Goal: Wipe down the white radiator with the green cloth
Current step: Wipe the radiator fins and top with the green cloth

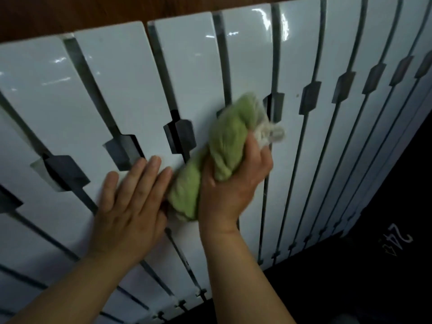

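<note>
The white radiator [131,73] fills most of the view, its glossy vertical sections split by dark gaps and dark notches. My right hand [233,183] grips the bunched green cloth [224,141] and presses it against a middle section; the cloth's pale frayed end sticks out past my fingers at the upper right. My left hand [131,206] lies flat on the radiator just left of the cloth, fingers stretched out and slightly apart, its thumb side touching the cloth's lower end.
A brown wooden sill [93,12] runs along the radiator's top edge. A dark floor [350,288] with white chalk-like marks [397,242] lies at the lower right, below the radiator's bottom edge.
</note>
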`<state>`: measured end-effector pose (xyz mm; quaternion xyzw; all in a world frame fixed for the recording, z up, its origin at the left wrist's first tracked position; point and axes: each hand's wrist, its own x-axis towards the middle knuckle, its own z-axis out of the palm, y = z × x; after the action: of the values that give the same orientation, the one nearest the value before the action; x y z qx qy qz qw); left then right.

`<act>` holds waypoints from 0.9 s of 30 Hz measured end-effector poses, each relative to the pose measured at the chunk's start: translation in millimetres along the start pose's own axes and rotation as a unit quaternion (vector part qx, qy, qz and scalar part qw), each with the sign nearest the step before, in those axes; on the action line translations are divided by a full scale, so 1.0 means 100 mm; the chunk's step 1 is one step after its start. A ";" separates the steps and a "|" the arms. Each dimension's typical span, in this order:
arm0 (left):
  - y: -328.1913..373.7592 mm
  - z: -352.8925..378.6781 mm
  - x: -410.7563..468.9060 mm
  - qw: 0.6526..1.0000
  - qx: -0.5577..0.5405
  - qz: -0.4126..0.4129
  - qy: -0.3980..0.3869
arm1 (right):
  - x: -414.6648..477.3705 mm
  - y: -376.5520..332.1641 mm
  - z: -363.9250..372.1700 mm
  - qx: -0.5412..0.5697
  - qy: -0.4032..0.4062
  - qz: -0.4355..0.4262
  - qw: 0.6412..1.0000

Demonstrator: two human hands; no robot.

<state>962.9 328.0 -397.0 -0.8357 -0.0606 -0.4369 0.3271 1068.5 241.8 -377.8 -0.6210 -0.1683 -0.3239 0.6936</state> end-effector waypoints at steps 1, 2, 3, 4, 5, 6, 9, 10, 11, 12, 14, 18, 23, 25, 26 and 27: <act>0.01 0.00 -0.01 1.000 0.004 0.000 0.004 | -0.12 0.19 -0.09 -0.025 -0.017 -0.001 1.000; 0.01 0.01 -0.01 1.000 0.007 -0.001 0.007 | -0.28 0.41 -0.18 -0.058 -0.042 0.004 0.997; 0.01 0.01 -0.02 1.000 0.005 -0.002 0.007 | -0.44 0.62 -0.28 -0.091 -0.072 0.019 0.993; 0.00 0.03 -0.02 1.000 0.000 -0.003 0.006 | -0.61 0.85 -0.38 -0.134 -0.101 0.040 0.985; 0.00 0.04 -0.02 1.000 -0.005 -0.004 0.003 | -0.78 1.05 -0.48 -0.170 -0.126 0.077 0.974; -0.01 0.05 -0.03 1.000 -0.010 -0.004 0.001 | -0.91 1.17 -0.57 -0.181 -0.144 0.158 0.960; 0.00 0.07 -0.04 0.999 -0.046 -0.014 -0.009 | -1.06 1.19 -0.69 -0.094 -0.095 0.427 0.894; 0.00 0.08 -0.04 0.998 -0.055 -0.018 -0.012 | -1.00 1.08 -0.64 -0.058 -0.042 0.421 0.904; 0.01 0.08 -0.03 0.998 -0.057 -0.020 -0.014 | -0.88 0.94 -0.57 -0.023 -0.005 0.369 0.929; 0.02 0.08 -0.04 0.998 -0.057 -0.020 -0.014 | -0.75 0.77 -0.48 0.004 0.021 0.294 0.956; 0.01 0.09 -0.04 0.999 -0.049 -0.013 -0.013 | -0.58 0.62 -0.31 0.028 0.025 0.174 0.984; 0.02 0.07 -0.06 0.998 -0.039 -0.030 -0.027 | -0.79 1.11 -0.37 -0.035 -0.027 0.272 0.961; 0.30 0.12 -0.31 0.997 -0.028 0.034 -0.064 | -1.33 1.64 -0.61 -0.089 -0.063 0.473 0.875; 0.31 0.17 -0.44 0.995 0.006 0.074 -0.074 | -1.31 1.68 -0.65 -0.094 -0.077 0.489 0.864; 0.31 0.19 -0.47 0.994 0.024 0.081 -0.071 | -1.32 1.73 -0.70 -0.102 -0.086 0.504 0.853; 0.30 0.20 -0.48 0.994 0.036 0.083 -0.068 | -1.33 1.78 -0.78 -0.111 -0.092 0.531 0.835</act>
<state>959.0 325.9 -457.3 -0.8532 -0.0288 -0.3479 0.3875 1074.6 201.3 -610.0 -0.7145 0.1610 0.1361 0.6671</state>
